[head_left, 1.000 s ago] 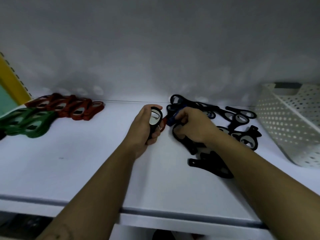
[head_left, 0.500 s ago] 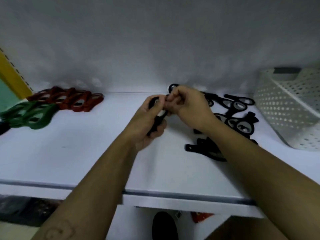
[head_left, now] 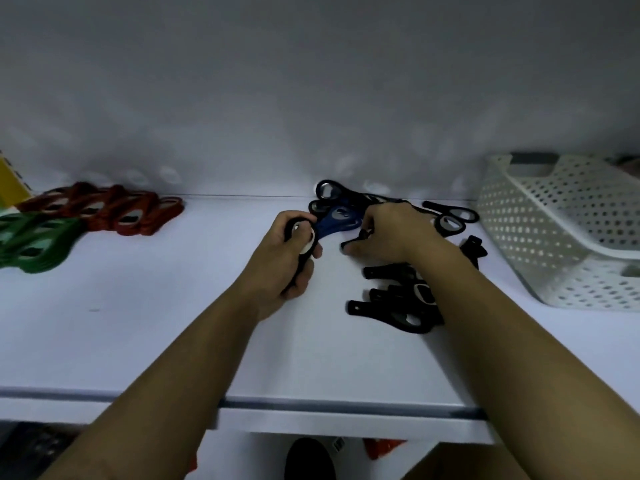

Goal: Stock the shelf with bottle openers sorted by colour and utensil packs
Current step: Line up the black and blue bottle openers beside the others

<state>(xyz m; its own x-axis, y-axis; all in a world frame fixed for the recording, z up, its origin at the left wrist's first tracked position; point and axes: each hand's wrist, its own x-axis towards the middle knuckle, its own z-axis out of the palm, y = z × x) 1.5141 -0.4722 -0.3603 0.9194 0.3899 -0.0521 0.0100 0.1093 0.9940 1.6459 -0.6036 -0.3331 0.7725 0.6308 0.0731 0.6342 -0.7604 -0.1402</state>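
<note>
Black plastic bottle openers [head_left: 300, 237] sit in the left hand's [head_left: 282, 265] tight grip; the right hand [head_left: 394, 233] pinches a loose black opener [head_left: 350, 242]. A blue plastic opener [head_left: 337, 220] between them risks joining the black stack.

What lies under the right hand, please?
Black bottle openers poke out around the right hand; a blue bottle opener lies beside it. What its palm covers is hidden.

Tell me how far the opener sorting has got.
Done: red bottle openers and green bottle openers lie in rows at the left. In hand: the left hand grips a black bottle opener; the right hand reaches into the loose black opener pile. Left: that pile, one blue bottle opener, and utensil packs, none visible.
</note>
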